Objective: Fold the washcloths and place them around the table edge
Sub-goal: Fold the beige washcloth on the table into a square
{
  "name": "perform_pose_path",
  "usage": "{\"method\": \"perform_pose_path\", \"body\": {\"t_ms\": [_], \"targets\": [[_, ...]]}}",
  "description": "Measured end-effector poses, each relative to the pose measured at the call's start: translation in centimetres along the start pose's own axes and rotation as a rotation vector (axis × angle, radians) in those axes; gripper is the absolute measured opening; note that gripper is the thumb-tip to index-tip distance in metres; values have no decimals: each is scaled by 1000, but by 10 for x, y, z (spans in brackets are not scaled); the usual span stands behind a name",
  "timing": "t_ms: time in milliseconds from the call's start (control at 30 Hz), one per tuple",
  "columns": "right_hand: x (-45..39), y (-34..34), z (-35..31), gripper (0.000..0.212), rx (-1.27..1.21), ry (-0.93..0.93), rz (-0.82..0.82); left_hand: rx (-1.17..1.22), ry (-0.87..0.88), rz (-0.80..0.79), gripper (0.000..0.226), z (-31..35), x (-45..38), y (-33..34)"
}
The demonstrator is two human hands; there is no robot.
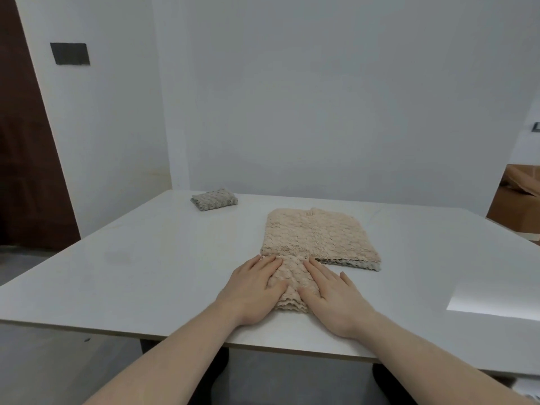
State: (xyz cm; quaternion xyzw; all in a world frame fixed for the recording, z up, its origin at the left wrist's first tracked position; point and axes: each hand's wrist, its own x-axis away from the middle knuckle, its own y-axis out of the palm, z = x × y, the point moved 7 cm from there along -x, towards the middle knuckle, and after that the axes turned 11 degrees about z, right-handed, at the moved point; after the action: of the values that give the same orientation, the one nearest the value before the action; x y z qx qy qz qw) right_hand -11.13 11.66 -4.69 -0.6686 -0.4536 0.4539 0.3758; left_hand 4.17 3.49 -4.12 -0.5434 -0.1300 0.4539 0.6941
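A small folded beige washcloth (290,280) lies near the table's front edge. My left hand (253,289) presses flat on its left side and my right hand (331,296) presses flat on its right side, fingers straight. Just behind it sits a stack of unfolded beige washcloths (317,238), with grey layers showing at its front edge. A folded grey washcloth (214,199) rests at the far left corner of the white table (146,258).
A white wall stands right behind the table. A brown door is at the left and a cardboard box (517,200) at the right beyond the table edge. A bright patch of light (493,299) falls on the table's right side.
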Motion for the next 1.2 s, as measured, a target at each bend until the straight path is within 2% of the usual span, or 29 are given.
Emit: {"method": "perform_pose_path", "body": {"t_ms": [200,567,800,1033,1200], "targets": [[1,-1,-1,69,-4,9,-14,-118,-59,-83,78,0,2,7],[4,-1,-3,70,23,60,-13,-180,-235,-32,91,-6,9,3],[12,-5,-5,72,34,123,12,-177,-274,49,67,-7,18,-1],[20,-17,-7,70,-74,155,131,-125,-228,175,54,-6,18,-6],[24,-25,-10,65,-136,156,173,-77,-247,166,41,-7,19,-8]]}}
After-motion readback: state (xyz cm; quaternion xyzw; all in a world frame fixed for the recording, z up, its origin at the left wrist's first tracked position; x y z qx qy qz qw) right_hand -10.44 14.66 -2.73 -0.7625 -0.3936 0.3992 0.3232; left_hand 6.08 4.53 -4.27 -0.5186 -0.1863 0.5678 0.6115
